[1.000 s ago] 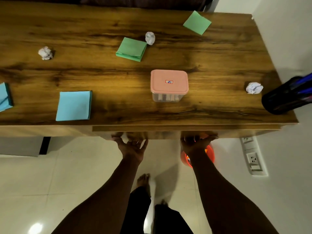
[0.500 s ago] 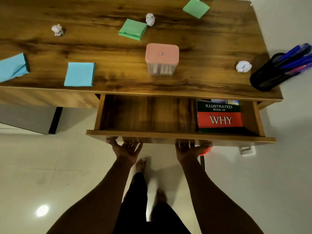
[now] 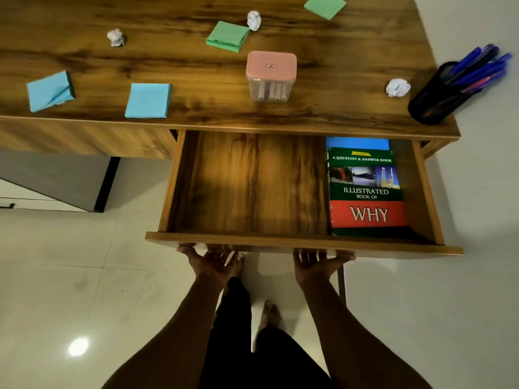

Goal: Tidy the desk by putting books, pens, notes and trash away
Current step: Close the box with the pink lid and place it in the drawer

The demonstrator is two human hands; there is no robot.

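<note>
Gaping drawer (image 3: 280,240) — littered desk (image 3: 337,113), pale floor (image 3: 70,276)

So the drawer (image 3: 280,242) is wide open, with the left hand (image 3: 213,262) and right hand (image 3: 317,265) both hooked under its front edge, fingers tucked out of sight. Inside, a green and red book (image 3: 366,192) sits on the right on top of something blue (image 3: 356,143). Up on the desk (image 3: 168,60) there are two blue notepads (image 3: 50,91) (image 3: 148,100), two green ones (image 3: 228,36) (image 3: 325,5), three paper balls (image 3: 115,37) (image 3: 254,20) (image 3: 397,87), a pink-lidded box (image 3: 271,75) and a black pen cup (image 3: 434,99) full of blue pens (image 3: 477,68).
</note>
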